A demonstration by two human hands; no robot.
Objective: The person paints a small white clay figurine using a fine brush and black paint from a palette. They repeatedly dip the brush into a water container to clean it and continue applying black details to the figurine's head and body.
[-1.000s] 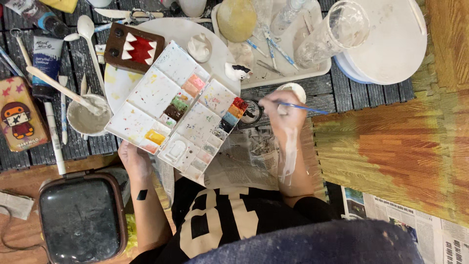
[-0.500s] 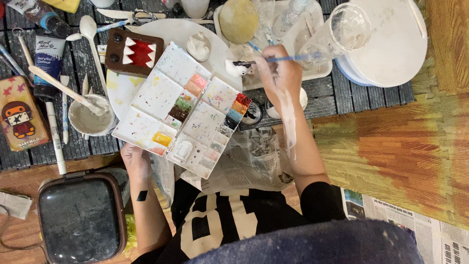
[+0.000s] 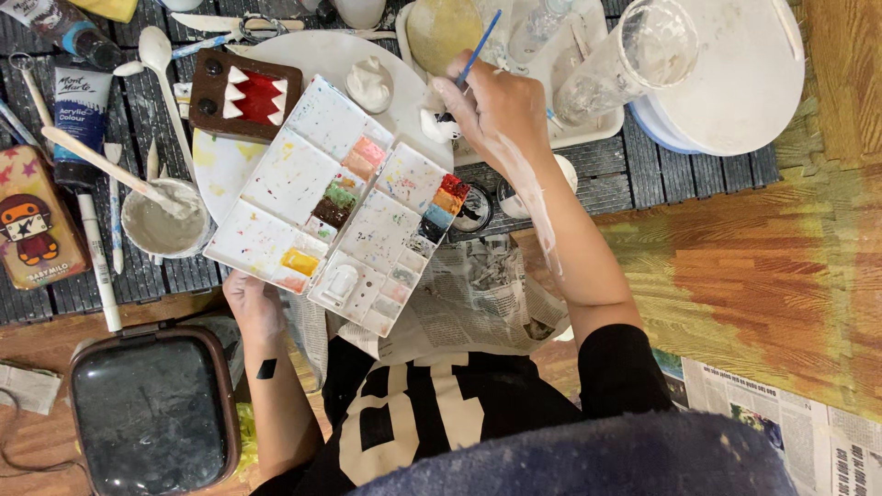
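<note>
My left hand grips the near corner of an open white watercolour palette with several colour pans and stained mixing wells, holding it tilted above the table. My right hand holds a thin blue-handled paintbrush, its tip down at the rim of a white round plate, next to a small white blob. On that plate lie a brown block with red and white zigzag shapes and a white clay lump. White streaks run down my right forearm.
A small bowl of grey slurry with a wooden stick stands at left, beside paint tubes, a spoon and pens. A white tray holds a clear cup; a white bucket is far right. Newspaper covers my lap; a dark case lies lower left.
My right hand has lifted the brush from the palette's right edge and carried it away from me to the plate's rim near the tray. The palette has stayed in my left hand.
</note>
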